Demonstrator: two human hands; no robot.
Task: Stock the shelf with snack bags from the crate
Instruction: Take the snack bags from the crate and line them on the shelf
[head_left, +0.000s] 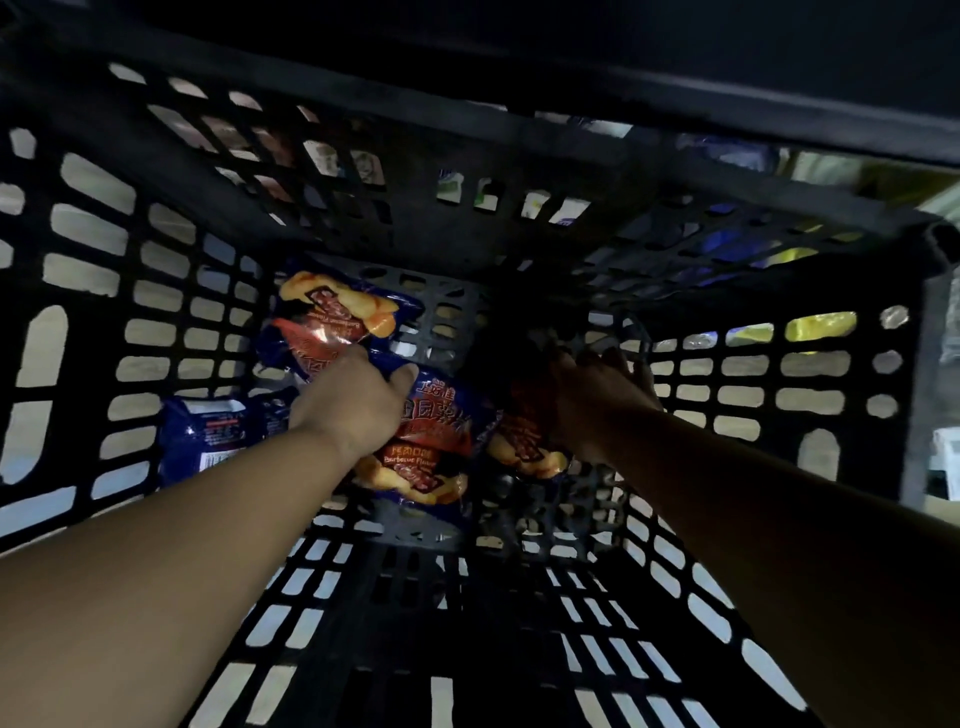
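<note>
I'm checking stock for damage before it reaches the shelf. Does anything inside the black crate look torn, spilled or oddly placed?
Nothing looks torn or spilled. The blue snack bags lie jumbled on the black slatted plastic crate floor: one back-side-up bag at left, others face-up at different angles. The right hand is in shadow, so its bag is unclear.

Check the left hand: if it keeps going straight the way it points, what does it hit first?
Probably the upper snack bag at the crate's bottom: the left hand already lies over the middle bag, its fingers aimed toward the upper one. Depth is unclear.

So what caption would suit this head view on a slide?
Both hands reach into a black crate: left hand on a barbecue snack bag, right hand on another bag.
</note>
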